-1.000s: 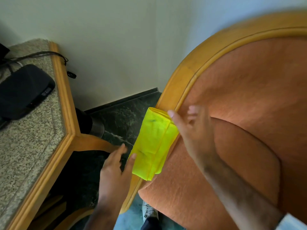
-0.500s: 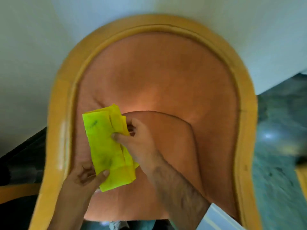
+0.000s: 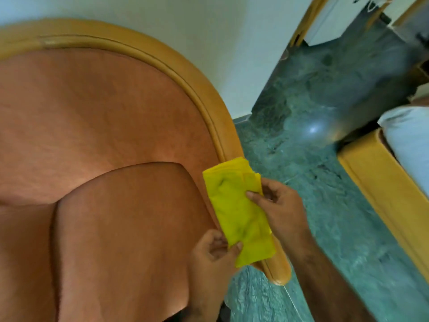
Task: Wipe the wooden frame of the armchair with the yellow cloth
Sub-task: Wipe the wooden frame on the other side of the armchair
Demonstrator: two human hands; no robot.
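Note:
The folded yellow cloth (image 3: 236, 212) lies along the right arm of the armchair's curved wooden frame (image 3: 199, 82), covering it down to near the rounded arm end (image 3: 279, 273). My right hand (image 3: 278, 205) pinches the cloth's upper right edge. My left hand (image 3: 213, 254) grips its lower left corner from the cushion side. The orange upholstered back and seat cushion (image 3: 116, 228) fill the left of the view.
Green marble floor (image 3: 325, 159) spreads to the right of the chair. A wooden bed frame (image 3: 383, 194) with white bedding (image 3: 408, 135) stands at the right edge. A pale wall is behind the chair, with a wooden door frame (image 3: 306, 19) at top right.
The view swung from the chair's left side across its back to its right arm. Both hands carried the cloth over the seat and now hold it on the right arm.

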